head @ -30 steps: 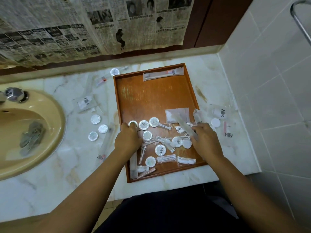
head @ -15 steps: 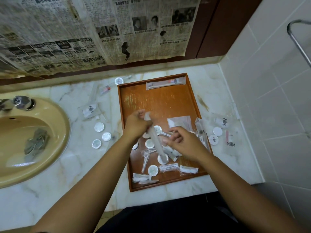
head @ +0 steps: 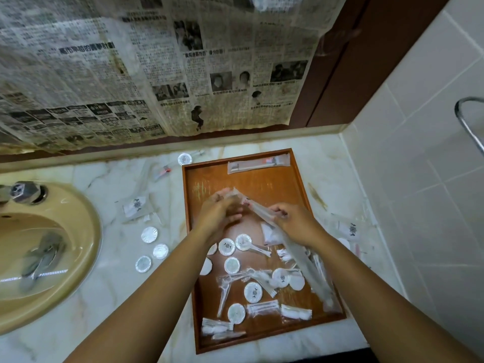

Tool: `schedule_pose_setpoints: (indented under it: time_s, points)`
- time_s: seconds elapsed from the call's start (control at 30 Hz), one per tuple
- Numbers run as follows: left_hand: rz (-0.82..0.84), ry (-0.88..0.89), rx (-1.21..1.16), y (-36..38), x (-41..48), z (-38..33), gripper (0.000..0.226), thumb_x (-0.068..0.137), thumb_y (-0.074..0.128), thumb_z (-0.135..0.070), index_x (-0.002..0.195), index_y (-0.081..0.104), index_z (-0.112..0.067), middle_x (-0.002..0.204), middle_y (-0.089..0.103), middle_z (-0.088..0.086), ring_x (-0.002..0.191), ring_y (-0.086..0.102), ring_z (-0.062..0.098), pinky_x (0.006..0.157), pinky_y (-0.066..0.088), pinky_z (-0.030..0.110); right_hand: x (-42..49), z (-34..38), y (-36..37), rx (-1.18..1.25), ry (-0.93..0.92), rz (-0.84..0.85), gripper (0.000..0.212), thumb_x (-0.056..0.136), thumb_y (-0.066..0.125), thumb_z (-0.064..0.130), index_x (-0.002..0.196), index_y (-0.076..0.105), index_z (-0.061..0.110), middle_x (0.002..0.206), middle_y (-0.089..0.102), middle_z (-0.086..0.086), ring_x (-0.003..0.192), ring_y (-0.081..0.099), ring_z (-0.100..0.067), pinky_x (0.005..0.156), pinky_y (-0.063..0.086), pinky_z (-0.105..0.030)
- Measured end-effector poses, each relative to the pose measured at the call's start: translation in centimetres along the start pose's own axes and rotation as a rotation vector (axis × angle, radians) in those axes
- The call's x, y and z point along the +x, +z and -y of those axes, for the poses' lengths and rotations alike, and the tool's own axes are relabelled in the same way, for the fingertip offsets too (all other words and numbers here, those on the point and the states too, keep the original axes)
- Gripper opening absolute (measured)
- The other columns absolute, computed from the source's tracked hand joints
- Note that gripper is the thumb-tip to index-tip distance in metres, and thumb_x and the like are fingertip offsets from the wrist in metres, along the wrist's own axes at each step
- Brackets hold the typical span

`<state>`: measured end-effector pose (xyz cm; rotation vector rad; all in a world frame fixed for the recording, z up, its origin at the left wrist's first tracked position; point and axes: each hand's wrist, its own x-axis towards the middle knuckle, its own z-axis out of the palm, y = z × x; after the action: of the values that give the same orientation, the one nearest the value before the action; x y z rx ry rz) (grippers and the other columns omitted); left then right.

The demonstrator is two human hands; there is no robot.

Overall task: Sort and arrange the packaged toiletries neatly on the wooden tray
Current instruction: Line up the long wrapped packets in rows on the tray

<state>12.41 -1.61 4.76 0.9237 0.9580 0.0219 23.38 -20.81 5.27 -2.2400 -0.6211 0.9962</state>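
The wooden tray [head: 262, 184] lies on the marble counter. Its near half holds several round white packets [head: 253, 292], cotton-bud packs [head: 262, 307] and clear sachets. One long toothbrush packet [head: 259, 164] lies along its far edge. Above the tray's middle my left hand [head: 217, 214] and my right hand [head: 296, 222] both hold a long clear packet [head: 255, 208], the left at its far end, the right pinching its middle. More long clear packets [head: 311, 273] trail down from under my right hand.
A beige sink [head: 39, 258] with a chrome tap [head: 25, 192] sits at the left. Round packets [head: 149, 234] and sachets [head: 135, 205] lie on the counter between sink and tray, more sachets [head: 349, 229] to the tray's right. Newspaper covers the back wall; tiled wall stands at right.
Both hands rose from the pile in the tray's near half and came together over the tray's middle, lifting a long clear packet between them. The camera tilted upward.
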Motion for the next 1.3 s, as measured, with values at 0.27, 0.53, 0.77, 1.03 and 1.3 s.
schedule_pose_setpoints:
  time_s: [0.27,0.53,0.77,1.03,1.3]
  points:
    - [0.005,0.009,-0.077,0.8,2.4,-0.7,0.027,0.093,0.072,-0.014,0.116,0.064,0.0,0.101,0.076,0.019,0.092,0.074,0.026,0.091,0.06,0.04,3.9,0.5,-2.1,0.084,-0.017,-0.008,0.031,0.096,0.067,0.017,0.125,0.065,0.03,0.114,0.063,0.014,0.098,0.058,0.0,0.076,0.047,-0.018]
    - [-0.049,0.103,-0.237,1.0,2.5,-1.8,0.03,0.095,0.07,-0.015,0.12,0.062,0.001,0.107,0.074,0.023,0.102,0.073,0.035,0.091,0.059,0.044,4.7,-1.3,-1.1,0.493,0.115,-0.128,0.039,0.088,0.078,0.014,0.124,0.066,0.024,0.119,0.07,0.003,0.106,0.068,-0.013,0.084,0.059,-0.029]
    - [-0.037,0.076,-0.232,0.6,3.7,-1.2,0.03,0.1,0.057,-0.009,0.13,0.053,-0.004,0.108,0.072,0.028,0.098,0.073,0.039,0.088,0.061,0.046,4.3,-1.9,-0.7,0.637,0.159,-0.224,0.04,0.079,0.087,0.013,0.112,0.068,0.026,0.11,0.073,0.002,0.1,0.071,-0.013,0.074,0.059,-0.021]
    - [0.006,-0.001,-0.056,0.2,3.9,-0.4,0.015,0.098,0.057,-0.007,0.111,0.065,-0.007,0.111,0.072,0.025,0.093,0.071,0.032,0.09,0.06,0.048,5.0,-2.1,-1.3,1.06,0.239,-0.398,0.046,0.086,0.075,-0.007,0.122,0.063,0.02,0.124,0.065,-0.005,0.115,0.065,-0.022,0.098,0.058,-0.042]
    - [0.134,0.024,0.309,-0.6,3.4,-0.6,0.019,0.089,0.077,-0.02,0.105,0.074,-0.01,0.092,0.076,0.015,0.068,0.066,0.021,0.069,0.058,0.032,7.1,-0.8,-2.8,1.304,0.212,-0.412,0.049,0.088,0.072,-0.007,0.133,0.055,0.005,0.13,0.062,-0.021,0.113,0.07,-0.033,0.094,0.06,-0.044]
